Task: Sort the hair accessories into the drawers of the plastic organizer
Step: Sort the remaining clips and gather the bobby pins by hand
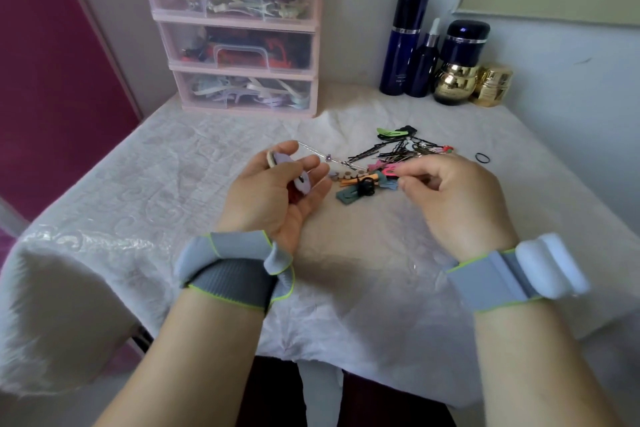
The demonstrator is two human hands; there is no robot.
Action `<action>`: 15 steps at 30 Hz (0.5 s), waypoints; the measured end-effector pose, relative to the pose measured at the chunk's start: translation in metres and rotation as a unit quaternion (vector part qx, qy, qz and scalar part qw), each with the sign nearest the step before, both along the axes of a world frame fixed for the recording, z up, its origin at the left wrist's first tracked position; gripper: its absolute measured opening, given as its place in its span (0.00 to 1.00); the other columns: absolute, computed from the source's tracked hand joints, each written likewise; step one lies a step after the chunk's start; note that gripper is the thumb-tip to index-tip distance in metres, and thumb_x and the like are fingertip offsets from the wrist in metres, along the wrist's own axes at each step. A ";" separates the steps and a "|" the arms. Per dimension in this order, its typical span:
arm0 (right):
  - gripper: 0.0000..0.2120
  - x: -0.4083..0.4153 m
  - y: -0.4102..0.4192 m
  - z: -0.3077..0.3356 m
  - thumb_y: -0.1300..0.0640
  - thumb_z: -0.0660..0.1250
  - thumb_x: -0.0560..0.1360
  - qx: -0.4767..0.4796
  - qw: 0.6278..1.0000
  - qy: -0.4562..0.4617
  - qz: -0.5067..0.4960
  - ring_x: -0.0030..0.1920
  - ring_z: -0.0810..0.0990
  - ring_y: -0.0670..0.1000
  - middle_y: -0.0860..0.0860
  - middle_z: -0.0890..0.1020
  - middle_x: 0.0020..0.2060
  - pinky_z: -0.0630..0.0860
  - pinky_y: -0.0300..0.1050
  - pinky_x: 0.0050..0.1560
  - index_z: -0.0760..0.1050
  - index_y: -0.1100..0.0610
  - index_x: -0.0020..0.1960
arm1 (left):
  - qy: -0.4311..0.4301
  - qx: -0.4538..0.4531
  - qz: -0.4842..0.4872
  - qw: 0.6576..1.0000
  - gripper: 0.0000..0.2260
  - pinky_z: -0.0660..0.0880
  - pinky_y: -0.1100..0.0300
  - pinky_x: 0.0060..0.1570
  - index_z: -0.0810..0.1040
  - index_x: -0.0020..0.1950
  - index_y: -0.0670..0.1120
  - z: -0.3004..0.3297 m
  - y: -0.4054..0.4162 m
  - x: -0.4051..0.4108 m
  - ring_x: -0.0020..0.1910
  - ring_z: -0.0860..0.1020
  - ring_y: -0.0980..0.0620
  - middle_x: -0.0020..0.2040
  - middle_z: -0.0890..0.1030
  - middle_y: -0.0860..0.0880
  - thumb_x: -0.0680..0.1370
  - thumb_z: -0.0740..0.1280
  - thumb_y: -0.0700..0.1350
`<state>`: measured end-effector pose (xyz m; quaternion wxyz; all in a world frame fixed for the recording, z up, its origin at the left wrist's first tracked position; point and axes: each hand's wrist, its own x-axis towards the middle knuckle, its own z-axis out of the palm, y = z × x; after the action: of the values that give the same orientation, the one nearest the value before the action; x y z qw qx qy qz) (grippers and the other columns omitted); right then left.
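My left hand [277,194] is palm up over the table and holds several flat snap clips [294,173], lilac on top with red beneath. My right hand [450,194] hovers just right of it, fingers curled, pinching a pink clip [389,170] at the edge of the pile. The pile of hair accessories [398,156] lies beyond both hands: black bobby pins, a green clip, teal and orange clips. A pink plastic organizer [239,45] with clear drawers full of clips stands at the back left, its drawers pushed in.
Dark blue bottles [403,42] and gold jars [453,81] stand at the back right against the wall. A black hair tie [482,158] lies apart at the right. A white cloth [173,184] covers the table, and its near edge drops off below my wrists.
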<state>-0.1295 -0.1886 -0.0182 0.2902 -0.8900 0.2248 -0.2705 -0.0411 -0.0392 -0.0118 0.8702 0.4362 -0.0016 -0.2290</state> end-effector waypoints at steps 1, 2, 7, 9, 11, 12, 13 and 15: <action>0.07 0.000 0.001 0.000 0.58 0.67 0.72 -0.002 1.000 -0.001 -0.001 0.39 0.74 0.47 0.48 0.79 0.40 0.65 0.38 0.40 0.82 0.49 0.47 | -0.015 0.016 -0.002 1.000 0.10 0.79 0.54 0.43 0.74 0.47 0.43 0.000 -0.001 0.000 0.41 0.80 0.47 0.42 0.79 0.42 0.78 0.56 0.32; 0.07 0.000 0.002 0.000 0.59 0.67 0.72 -0.003 1.000 -0.001 0.000 0.39 0.73 0.46 0.48 0.79 0.40 0.65 0.38 0.40 0.82 0.49 0.47 | -0.028 0.030 -0.006 0.999 0.10 0.79 0.55 0.43 0.74 0.46 0.44 -0.001 -0.003 -0.001 0.41 0.80 0.47 0.42 0.79 0.43 0.78 0.56 0.32; 0.08 0.006 0.008 -0.001 0.58 0.68 0.72 -0.025 0.999 0.014 0.017 0.39 0.71 0.44 0.46 0.77 0.41 0.65 0.36 0.41 0.81 0.50 0.50 | -0.039 0.047 -0.019 0.998 0.11 0.78 0.53 0.48 0.74 0.46 0.44 -0.003 -0.010 -0.003 0.44 0.79 0.47 0.43 0.78 0.43 0.78 0.56 0.31; 0.08 0.010 0.013 0.000 0.56 0.68 0.72 -0.030 0.999 0.015 0.024 0.40 0.73 0.45 0.47 0.79 0.43 0.69 0.39 0.45 0.80 0.50 0.51 | -0.039 0.047 -0.019 0.998 0.11 0.78 0.53 0.49 0.74 0.46 0.44 -0.004 -0.012 -0.004 0.44 0.79 0.47 0.43 0.78 0.44 0.78 0.56 0.31; 0.09 0.016 0.018 0.001 0.54 0.69 0.72 -0.036 0.998 0.029 0.032 0.44 0.77 0.50 0.49 0.80 0.46 0.73 0.46 0.51 0.80 0.50 0.51 | -0.038 0.046 -0.023 0.998 0.10 0.77 0.53 0.49 0.74 0.46 0.44 -0.004 -0.013 -0.004 0.44 0.78 0.47 0.43 0.78 0.44 0.78 0.56 0.31; 0.08 0.018 0.019 0.001 0.54 0.69 0.71 -0.040 0.998 0.038 0.037 0.46 0.78 0.52 0.50 0.80 0.46 0.73 0.50 0.52 0.80 0.50 0.51 | -0.036 0.045 -0.024 0.998 0.10 0.77 0.53 0.49 0.74 0.46 0.44 -0.004 -0.014 -0.005 0.44 0.78 0.47 0.43 0.78 0.44 0.78 0.57 0.31; 0.08 0.019 0.020 0.000 0.55 0.69 0.71 -0.043 0.997 0.044 0.040 0.46 0.78 0.52 0.50 0.81 0.46 0.74 0.51 0.52 0.80 0.50 0.50 | -0.034 0.044 -0.027 0.998 0.10 0.78 0.53 0.49 0.74 0.46 0.44 -0.005 -0.014 -0.005 0.44 0.79 0.47 0.43 0.78 0.43 0.78 0.56 0.32; 0.05 0.018 0.019 0.000 0.56 0.69 0.71 -0.035 0.998 0.034 0.038 0.42 0.78 0.50 0.48 0.82 0.42 0.74 0.49 0.50 0.80 0.50 0.47 | -0.031 0.040 -0.032 0.998 0.10 0.78 0.53 0.48 0.74 0.46 0.43 -0.005 -0.014 -0.005 0.44 0.79 0.46 0.43 0.78 0.43 0.78 0.56 0.31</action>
<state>-0.1111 -0.1699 -0.0185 0.2608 -0.9163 0.1910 -0.2365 -0.0461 -0.0533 -0.0171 0.8440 0.4772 -0.0334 -0.2428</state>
